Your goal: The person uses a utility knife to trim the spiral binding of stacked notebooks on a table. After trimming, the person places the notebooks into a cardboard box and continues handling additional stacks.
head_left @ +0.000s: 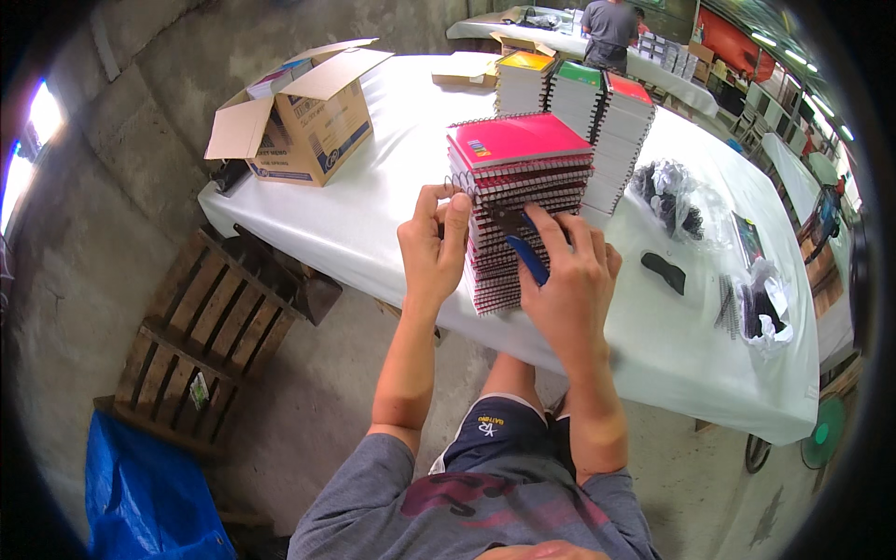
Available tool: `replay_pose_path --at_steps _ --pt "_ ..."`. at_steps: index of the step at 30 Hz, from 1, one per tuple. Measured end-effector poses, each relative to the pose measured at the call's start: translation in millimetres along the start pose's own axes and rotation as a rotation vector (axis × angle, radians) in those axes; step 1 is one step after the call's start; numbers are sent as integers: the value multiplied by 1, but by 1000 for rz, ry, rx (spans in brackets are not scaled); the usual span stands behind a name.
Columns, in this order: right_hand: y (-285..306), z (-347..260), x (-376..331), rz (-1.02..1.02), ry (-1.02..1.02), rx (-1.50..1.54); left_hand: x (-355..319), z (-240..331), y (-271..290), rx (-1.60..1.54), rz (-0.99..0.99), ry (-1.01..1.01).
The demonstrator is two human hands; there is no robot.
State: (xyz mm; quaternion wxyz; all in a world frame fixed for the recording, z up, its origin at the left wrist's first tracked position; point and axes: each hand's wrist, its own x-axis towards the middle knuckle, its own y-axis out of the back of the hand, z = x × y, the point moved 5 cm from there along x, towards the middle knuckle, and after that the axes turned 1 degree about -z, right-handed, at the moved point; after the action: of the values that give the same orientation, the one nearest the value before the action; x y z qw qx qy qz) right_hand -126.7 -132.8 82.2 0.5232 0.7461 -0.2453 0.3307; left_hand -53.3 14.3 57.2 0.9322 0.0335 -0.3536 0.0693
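Observation:
A tall stack of spiral notebooks with red and pink covers (pixel 519 154) stands at the near edge of a table covered in white cloth (pixel 392 187). My left hand (pixel 433 245) pinches the wire spiral at the stack's upper left corner. My right hand (pixel 567 280) presses against the front of the stack and grips a blue-handled plier-like tool (pixel 525 250), whose dark jaws point at the spiral. Behind this stack stand taller stacks of notebooks with yellow, green and red covers (pixel 579 93).
An open cardboard box (pixel 303 117) sits on the table's left end. Clear bags of black parts (pixel 670 194), a black object (pixel 664 272) and loose wire spirals (pixel 761 303) lie to the right. A wooden pallet (pixel 210 336) and blue tarp (pixel 140 490) are on the floor. A person (pixel 611 28) stands at a far table.

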Motion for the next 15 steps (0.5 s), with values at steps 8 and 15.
replay_pose_path --at_steps 8,15 --pt "-2 -6 1 14 34 -39 -2 4 -3 78 27 -140" --pt "-12 2 2 -36 14 47 -2 8 -6 -4 25 -126"
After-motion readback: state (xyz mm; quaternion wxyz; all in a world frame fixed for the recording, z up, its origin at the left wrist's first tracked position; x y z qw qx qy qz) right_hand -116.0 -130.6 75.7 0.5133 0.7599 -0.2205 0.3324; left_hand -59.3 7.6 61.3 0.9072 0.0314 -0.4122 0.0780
